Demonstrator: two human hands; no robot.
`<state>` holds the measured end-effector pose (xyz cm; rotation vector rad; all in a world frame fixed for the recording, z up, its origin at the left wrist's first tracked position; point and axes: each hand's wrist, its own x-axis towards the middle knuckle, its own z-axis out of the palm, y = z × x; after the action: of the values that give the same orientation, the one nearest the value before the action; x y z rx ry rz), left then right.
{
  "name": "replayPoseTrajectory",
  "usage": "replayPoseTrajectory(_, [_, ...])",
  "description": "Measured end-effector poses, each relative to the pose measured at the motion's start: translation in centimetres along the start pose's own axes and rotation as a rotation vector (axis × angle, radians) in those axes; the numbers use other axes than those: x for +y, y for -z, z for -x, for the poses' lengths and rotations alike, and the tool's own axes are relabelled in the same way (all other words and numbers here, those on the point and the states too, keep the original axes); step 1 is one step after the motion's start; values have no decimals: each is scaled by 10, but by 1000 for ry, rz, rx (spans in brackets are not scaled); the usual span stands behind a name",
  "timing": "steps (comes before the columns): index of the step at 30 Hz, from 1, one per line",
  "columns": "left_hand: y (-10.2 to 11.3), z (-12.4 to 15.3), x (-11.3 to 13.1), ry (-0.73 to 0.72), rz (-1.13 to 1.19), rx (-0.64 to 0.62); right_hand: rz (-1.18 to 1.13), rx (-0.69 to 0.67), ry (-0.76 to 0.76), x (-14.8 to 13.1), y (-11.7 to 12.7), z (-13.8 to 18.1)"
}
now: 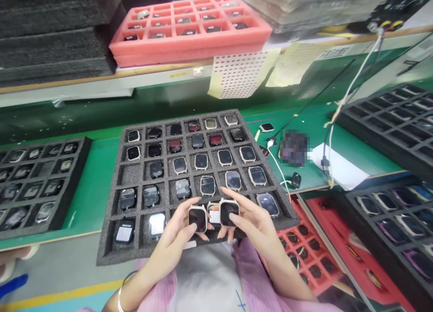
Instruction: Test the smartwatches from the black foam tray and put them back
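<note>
My left hand (179, 224) grips a smartwatch case (197, 218) with a dark screen and pale frame, thumb on the glass. A similar smartwatch case (229, 211) is pinched in my right hand (252, 217), its thumb also on the screen. Both are held side by side over the near edge of a dark grey foam tray (110, 213). In that tray sit rows of strapless watch cases, with dark, reddish or pale screens. Between my hands a watch with a white label (214, 216) shows, partly hidden. Another labelled watch (124, 231) lies in the near left compartment.
More watch trays stand at the left (76, 167) and right (355, 213). A pink foam tray (189, 43) rests on the shelf above. A loose watch (267, 127), a white cable (282, 176) and white paper (341, 167) lie on the green bench. Dark foam stacks (50, 37) occupy the upper left.
</note>
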<state>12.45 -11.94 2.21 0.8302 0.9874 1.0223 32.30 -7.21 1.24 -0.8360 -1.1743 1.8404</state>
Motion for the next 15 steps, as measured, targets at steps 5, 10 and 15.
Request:
replayPoseTrajectory(5, [-1, 0, 0, 4, -14, 2, -2, 5, 6, -1, -1, 0])
replayPoseTrajectory(10, [-4, -1, -2, -40, -121, 67, 2, -86, 34, -4, 2, -2])
replayPoseTrajectory(15, [-2, 1, -3, -60, -326, 112, 22, -146, 57, -4, 4, -2])
